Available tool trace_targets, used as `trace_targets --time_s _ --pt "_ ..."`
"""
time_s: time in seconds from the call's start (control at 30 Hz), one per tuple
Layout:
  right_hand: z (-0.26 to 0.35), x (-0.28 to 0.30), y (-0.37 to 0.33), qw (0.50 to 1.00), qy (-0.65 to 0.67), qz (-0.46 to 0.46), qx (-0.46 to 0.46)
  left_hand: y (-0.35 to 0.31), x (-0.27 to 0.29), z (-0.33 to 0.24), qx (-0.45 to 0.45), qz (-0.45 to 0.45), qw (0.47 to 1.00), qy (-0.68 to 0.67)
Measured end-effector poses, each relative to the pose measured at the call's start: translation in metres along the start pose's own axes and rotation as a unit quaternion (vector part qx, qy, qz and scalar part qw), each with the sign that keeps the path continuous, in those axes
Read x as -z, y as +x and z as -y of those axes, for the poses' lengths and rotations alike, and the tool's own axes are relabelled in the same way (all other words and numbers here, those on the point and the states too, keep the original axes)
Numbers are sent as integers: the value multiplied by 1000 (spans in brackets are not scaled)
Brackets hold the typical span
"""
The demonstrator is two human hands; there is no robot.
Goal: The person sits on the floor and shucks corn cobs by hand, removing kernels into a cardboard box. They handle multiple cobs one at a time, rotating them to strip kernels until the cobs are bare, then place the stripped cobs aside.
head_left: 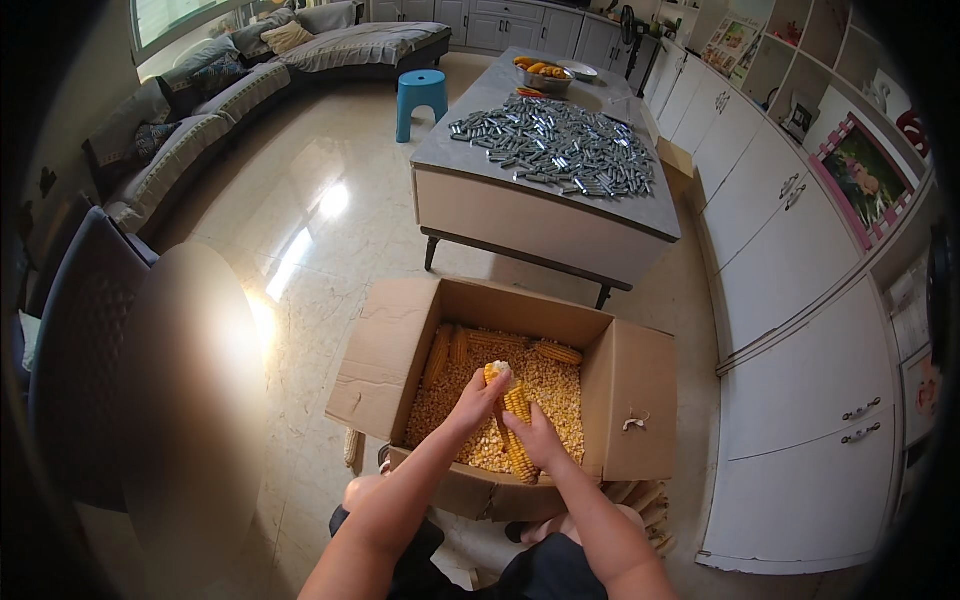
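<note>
Where fingers overlap, perhaps two corn cobs (515,420).

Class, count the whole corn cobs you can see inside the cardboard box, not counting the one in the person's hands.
4. All lie along the far wall of the cardboard box: cobs at and. More may be buried under the loose kernels.

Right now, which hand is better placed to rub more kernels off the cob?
Probably the right hand: it wraps the kerneled middle of the corn cob over the cardboard box. The left hand merely grips the top end.
</note>
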State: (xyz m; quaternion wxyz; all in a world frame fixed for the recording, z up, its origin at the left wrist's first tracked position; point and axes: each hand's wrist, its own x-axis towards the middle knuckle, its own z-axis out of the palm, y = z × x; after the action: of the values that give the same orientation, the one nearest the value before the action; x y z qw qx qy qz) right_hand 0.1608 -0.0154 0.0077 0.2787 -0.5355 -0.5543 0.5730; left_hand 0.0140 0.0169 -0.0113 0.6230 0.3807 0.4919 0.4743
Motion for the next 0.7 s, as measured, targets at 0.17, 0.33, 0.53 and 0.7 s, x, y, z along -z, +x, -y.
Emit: trace_targets --time_s 0.17,0.33,0.53,0.7 --pt "23 -3 -12 978 -202 -59 -2 -11 -9 -27 9 -39 999 25" --pt "21 -1 -14 970 -231 -71 16 -20 -13 -34 2 2 1000 12" --pt "29 1 -13 982 -176 -58 20 -17 -3 -30 36 45 995 -77" --pt "25 3 -14 973 -220 -60 23 -20 -7 -42 35 9 999 8"
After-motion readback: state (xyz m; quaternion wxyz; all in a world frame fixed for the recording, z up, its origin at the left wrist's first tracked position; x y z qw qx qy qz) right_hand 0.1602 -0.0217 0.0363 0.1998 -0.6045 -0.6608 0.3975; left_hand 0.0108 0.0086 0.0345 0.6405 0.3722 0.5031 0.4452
